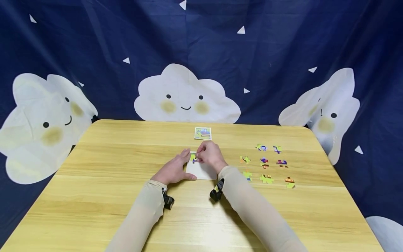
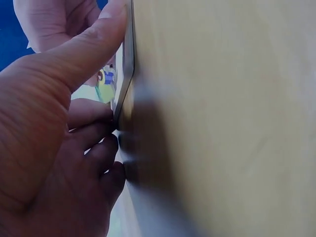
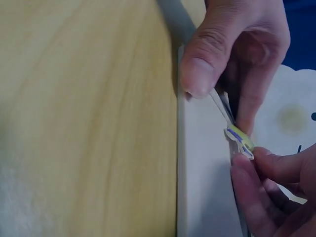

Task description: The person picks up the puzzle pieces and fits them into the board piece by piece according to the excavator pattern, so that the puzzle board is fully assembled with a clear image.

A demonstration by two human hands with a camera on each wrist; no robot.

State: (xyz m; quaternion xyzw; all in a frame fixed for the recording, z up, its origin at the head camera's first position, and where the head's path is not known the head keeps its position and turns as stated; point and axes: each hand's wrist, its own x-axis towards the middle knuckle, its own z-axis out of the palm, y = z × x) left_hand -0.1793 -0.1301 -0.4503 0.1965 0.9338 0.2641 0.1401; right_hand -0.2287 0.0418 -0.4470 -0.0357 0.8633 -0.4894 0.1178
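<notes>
The puzzle piece (image 3: 240,136) is yellow-green with purple print.

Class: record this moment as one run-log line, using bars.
left hand: touches white board | right hand: pinches puzzle piece at board's far-left corner | loose pieces: on table, right of board | picture card: beyond board

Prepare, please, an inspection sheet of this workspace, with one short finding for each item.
Surface: wooden table, light, with visible grain.
Job's things: white tray; held puzzle piece at its far left corner; picture card beyond it; eight loose pieces to the right.
Clutter: nothing seen.
Hands: left hand rests against the tray's left side; right hand pinches the held piece.
Cables: nothing seen.
Surroundings: dark blue curtain with smiling clouds.
</notes>
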